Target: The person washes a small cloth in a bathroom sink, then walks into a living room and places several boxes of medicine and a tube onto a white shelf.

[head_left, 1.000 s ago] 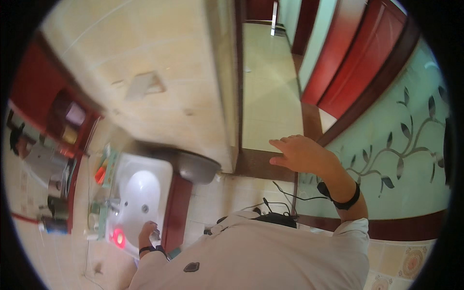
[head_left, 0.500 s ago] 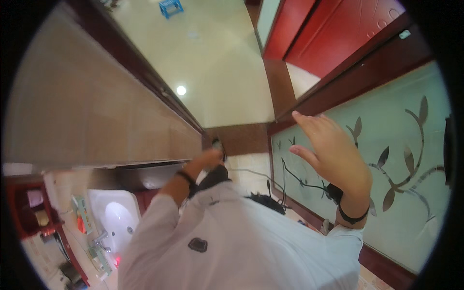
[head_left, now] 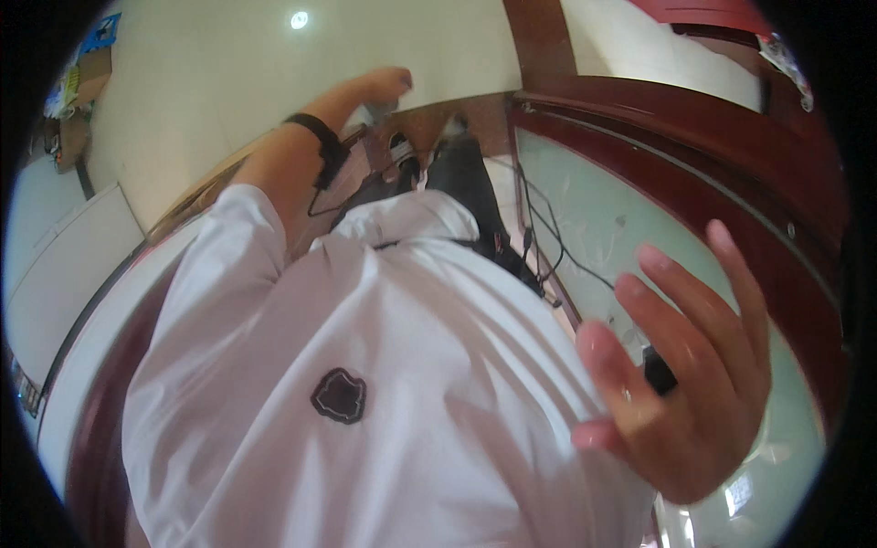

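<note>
My left hand (head_left: 384,87) reaches forward over the floor by the doorway, its fingers curled downward and mostly hidden. A small greyish, glassy-looking patch shows under it, too blurred to name. My right hand (head_left: 685,393) is raised at the right, fingers spread and palm partly turned up, with nothing in it. Close behind that hand is a frosted glass door panel (head_left: 585,210); I see no contact. A black band (head_left: 315,132) circles my left wrist. Black cables (head_left: 539,219) hang by my right hip.
Below are my feet in dark shoes (head_left: 402,151) at a brown threshold (head_left: 425,114). Dark red door framing (head_left: 676,137) runs along the right. Pale tiled floor (head_left: 228,73) lies ahead. Cardboard boxes (head_left: 91,73) and a white cabinet-like surface (head_left: 68,265) are at the left.
The view has swung and moved through the doorway; the sink at the left has left the picture. My right hand has dropped nearer my body, and my left hand reaches farther forward.
</note>
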Demonstrator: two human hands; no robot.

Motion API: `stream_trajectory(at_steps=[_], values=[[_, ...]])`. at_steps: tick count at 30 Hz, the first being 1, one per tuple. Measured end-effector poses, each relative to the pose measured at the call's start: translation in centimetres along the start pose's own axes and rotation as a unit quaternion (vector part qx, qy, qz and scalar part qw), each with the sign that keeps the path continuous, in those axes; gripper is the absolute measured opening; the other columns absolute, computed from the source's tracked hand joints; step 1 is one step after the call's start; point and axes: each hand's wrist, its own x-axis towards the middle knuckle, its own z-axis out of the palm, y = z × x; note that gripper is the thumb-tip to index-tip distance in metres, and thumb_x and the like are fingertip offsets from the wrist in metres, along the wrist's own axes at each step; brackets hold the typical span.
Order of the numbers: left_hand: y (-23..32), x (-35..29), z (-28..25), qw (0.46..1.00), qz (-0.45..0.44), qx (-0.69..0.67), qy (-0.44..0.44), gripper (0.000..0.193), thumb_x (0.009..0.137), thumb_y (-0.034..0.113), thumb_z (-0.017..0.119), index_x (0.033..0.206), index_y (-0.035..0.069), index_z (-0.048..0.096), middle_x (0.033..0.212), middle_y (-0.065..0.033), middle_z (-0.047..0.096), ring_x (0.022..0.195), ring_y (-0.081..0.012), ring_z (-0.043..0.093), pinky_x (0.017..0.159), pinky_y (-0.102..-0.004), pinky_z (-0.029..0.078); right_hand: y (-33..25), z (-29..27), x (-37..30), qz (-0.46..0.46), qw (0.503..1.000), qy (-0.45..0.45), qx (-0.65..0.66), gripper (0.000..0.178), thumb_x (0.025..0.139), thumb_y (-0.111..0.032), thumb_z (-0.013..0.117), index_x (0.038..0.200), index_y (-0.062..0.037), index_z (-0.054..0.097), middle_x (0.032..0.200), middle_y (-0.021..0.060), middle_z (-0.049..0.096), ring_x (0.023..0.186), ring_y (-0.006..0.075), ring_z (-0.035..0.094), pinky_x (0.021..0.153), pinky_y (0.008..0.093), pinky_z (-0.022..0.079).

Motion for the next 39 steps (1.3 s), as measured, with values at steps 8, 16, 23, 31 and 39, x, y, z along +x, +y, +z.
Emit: stream_trajectory(at_steps=[8, 16, 23, 31, 39], values=[[-8.7, -0.6, -12.9, 0.988, -0.13, -0.056, 0.067, 0.035, 0.085, 0.02, 0.053, 0.113, 0.004, 0.067, 0.107, -0.018, 0.07, 0.101, -0.0346, 0.065, 0.09, -0.042, 0.05, 14.5, -5.9, 11.2, -0.041, 0.995, -0.027, 0.083, 0.043, 0.098, -0.049, 0.043, 0.113, -0.0129, 0.06, 0.1, 0.013, 0.063, 0.099, 0.0313, 0.064, 0.093, 0.0591, 0.048], [-15.3, -5.2, -13.2, 0.946, -0.23, -0.197, 0.114, 0.037, 0.085, 0.022, 0.053, 0.115, 0.005, 0.066, 0.109, -0.0191, 0.068, 0.103, -0.0325, 0.064, 0.091, -0.0405, 0.049, 17.9, -11.4, 24.4, -0.139, 0.982, -0.094, 0.082, 0.041, 0.095, -0.044, 0.049, 0.117, -0.0111, 0.059, 0.1, 0.0128, 0.063, 0.097, 0.0308, 0.063, 0.092, 0.0553, 0.048], [-23.4, -4.4, -19.2, 0.943, -0.203, -0.212, 0.155, 0.032, 0.082, 0.02, 0.055, 0.11, 0.008, 0.065, 0.099, -0.0143, 0.068, 0.092, -0.0272, 0.064, 0.082, -0.0385, 0.05, 17.5, -17.6, 39.1, -0.222, 0.965, -0.119, 0.072, 0.041, 0.093, -0.04, 0.053, 0.12, -0.0095, 0.058, 0.099, 0.0126, 0.064, 0.095, 0.0304, 0.063, 0.09, 0.052, 0.049], [-32.4, -8.0, -32.4, 0.89, -0.243, -0.306, 0.235, 0.032, 0.083, 0.021, 0.056, 0.11, 0.007, 0.066, 0.104, -0.0169, 0.068, 0.1, -0.0312, 0.063, 0.087, -0.0402, 0.049, 15.2, -25.1, 57.2, -0.318, 0.934, -0.147, 0.07, 0.043, 0.091, -0.035, 0.058, 0.123, -0.0077, 0.057, 0.099, 0.0124, 0.064, 0.093, 0.03, 0.062, 0.089, 0.0483, 0.049], [-47.1, -12.9, -37.2, 0.838, -0.301, -0.363, 0.276, 0.032, 0.085, 0.026, 0.058, 0.109, 0.006, 0.066, 0.107, -0.0192, 0.067, 0.103, -0.0321, 0.063, 0.089, -0.041, 0.049, 14.8, -29.6, 79.6, -0.449, 0.865, -0.201, 0.104, 0.046, 0.088, -0.03, 0.064, 0.127, -0.0059, 0.057, 0.098, 0.0122, 0.064, 0.091, 0.0295, 0.062, 0.087, 0.0446, 0.049]])
